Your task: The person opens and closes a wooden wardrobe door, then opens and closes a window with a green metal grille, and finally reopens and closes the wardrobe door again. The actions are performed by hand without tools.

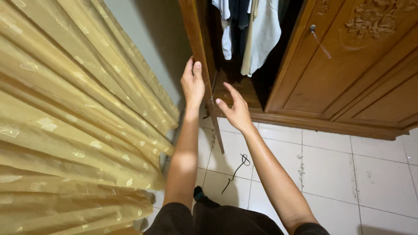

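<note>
I look down at a brown wooden wardrobe [348, 82] with its left door [197, 39] swung open toward me. My left hand [192, 82] rests flat against the edge of that open door, fingers together and pointing up. My right hand [235, 109] hovers just to the right of the door's lower edge, fingers spread, holding nothing. Inside the wardrobe hang white and dark clothes [257, 30] above the wooden bottom shelf [237, 89].
A yellow patterned curtain [74, 122] fills the left side. The wardrobe's right door [361, 56] is closed, with carved trim and a small knob. White floor tiles [339, 169] lie below, with a thin dark cord [237, 172] on them.
</note>
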